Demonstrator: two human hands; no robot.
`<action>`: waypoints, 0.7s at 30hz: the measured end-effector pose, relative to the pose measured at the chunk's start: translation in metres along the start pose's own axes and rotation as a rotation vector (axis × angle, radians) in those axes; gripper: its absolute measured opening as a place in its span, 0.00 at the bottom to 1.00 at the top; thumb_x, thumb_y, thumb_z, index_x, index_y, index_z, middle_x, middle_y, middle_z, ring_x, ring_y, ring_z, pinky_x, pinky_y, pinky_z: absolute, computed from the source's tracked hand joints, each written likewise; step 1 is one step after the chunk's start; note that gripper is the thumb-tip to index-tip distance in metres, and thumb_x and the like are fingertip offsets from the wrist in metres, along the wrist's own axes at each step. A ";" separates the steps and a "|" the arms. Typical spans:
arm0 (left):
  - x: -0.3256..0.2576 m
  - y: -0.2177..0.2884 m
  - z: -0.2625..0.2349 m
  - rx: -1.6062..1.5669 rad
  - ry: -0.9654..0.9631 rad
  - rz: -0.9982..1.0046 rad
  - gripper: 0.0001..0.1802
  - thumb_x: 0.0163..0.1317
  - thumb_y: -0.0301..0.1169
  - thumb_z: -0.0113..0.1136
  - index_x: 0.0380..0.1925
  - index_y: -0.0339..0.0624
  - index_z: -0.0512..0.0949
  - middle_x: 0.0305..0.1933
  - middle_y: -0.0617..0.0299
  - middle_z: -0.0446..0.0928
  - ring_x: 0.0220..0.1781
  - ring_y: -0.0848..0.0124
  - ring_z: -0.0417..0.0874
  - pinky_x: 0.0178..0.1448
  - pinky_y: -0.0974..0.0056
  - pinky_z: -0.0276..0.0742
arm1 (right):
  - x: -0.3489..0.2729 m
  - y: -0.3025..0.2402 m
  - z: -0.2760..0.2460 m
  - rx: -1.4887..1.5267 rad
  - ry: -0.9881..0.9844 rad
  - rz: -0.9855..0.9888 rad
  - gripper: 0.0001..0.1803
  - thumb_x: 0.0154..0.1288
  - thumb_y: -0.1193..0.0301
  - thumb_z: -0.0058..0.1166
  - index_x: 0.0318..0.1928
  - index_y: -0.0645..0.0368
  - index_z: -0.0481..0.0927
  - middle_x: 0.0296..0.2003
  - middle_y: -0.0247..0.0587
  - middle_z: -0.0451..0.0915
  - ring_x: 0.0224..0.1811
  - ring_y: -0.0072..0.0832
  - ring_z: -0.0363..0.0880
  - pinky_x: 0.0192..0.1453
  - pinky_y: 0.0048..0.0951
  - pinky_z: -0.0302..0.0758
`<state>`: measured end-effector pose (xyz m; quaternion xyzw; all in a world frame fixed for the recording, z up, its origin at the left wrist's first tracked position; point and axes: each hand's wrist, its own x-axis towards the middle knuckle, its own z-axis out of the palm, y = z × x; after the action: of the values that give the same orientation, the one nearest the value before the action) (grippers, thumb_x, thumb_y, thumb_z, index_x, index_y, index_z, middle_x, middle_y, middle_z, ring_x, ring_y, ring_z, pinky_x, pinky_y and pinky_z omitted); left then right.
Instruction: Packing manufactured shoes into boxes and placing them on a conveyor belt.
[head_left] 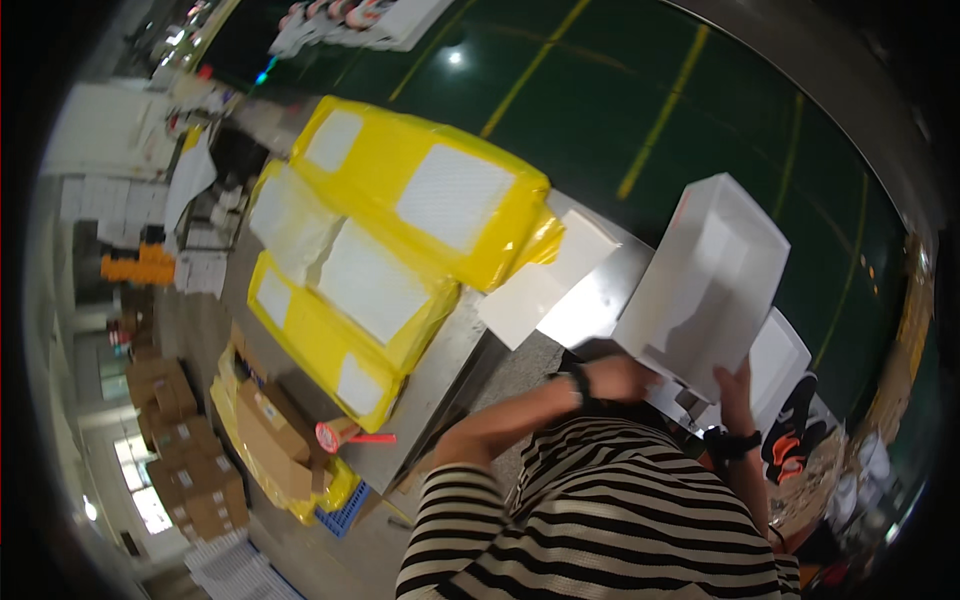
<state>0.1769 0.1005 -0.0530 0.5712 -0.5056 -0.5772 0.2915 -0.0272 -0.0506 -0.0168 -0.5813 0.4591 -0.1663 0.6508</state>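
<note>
hands: left, right both grip white box | yellow parcels beside

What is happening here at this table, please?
A person in a striped top holds a white open box up with both hands: the left hand at its lower edge, the right hand under its lower right side. Large yellow wrapped parcels lie stacked on the metal table. Brown cartons stand on the floor.
</note>
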 end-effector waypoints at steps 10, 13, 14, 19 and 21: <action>-0.197 -0.135 -0.185 0.186 1.465 -0.263 0.10 0.59 0.32 0.63 0.35 0.36 0.78 0.35 0.53 0.81 0.38 0.65 0.82 0.43 0.63 0.75 | 0.015 0.104 0.044 -0.316 0.002 0.117 0.37 0.56 0.82 0.45 0.69 0.64 0.54 0.58 0.55 0.70 0.62 0.41 0.69 0.66 0.36 0.65; -0.147 -0.149 -0.244 0.324 1.499 -0.131 0.11 0.57 0.33 0.67 0.33 0.36 0.78 0.36 0.52 0.81 0.39 0.60 0.81 0.42 0.60 0.75 | 0.009 0.097 0.046 -0.318 0.012 0.047 0.37 0.62 0.77 0.49 0.71 0.62 0.52 0.60 0.54 0.69 0.63 0.40 0.69 0.66 0.36 0.65; -0.145 -0.172 -0.258 0.376 1.473 -0.212 0.10 0.58 0.33 0.66 0.32 0.37 0.78 0.36 0.51 0.80 0.39 0.58 0.81 0.42 0.58 0.75 | 0.007 0.085 0.054 -0.346 0.029 -0.025 0.37 0.65 0.74 0.52 0.71 0.60 0.51 0.61 0.53 0.68 0.63 0.39 0.68 0.66 0.36 0.66; -0.146 -0.187 -0.315 0.324 1.439 -0.280 0.08 0.61 0.29 0.58 0.28 0.36 0.74 0.33 0.44 0.77 0.38 0.46 0.77 0.44 0.49 0.72 | 0.009 -0.005 0.044 -0.478 0.180 -0.088 0.30 0.68 0.69 0.54 0.68 0.59 0.61 0.59 0.48 0.72 0.57 0.32 0.72 0.61 0.33 0.69; -0.161 -0.173 -0.326 -0.034 1.595 -0.255 0.09 0.63 0.31 0.57 0.33 0.34 0.73 0.32 0.46 0.78 0.37 0.47 0.78 0.42 0.50 0.73 | 0.010 -0.037 0.051 -0.378 -0.007 0.005 0.23 0.70 0.68 0.52 0.64 0.58 0.70 0.57 0.45 0.74 0.53 0.29 0.74 0.57 0.28 0.71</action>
<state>0.5581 0.2209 -0.1000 0.8599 -0.0673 -0.0321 0.5049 0.0303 -0.0376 0.0080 -0.6928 0.4812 -0.0735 0.5321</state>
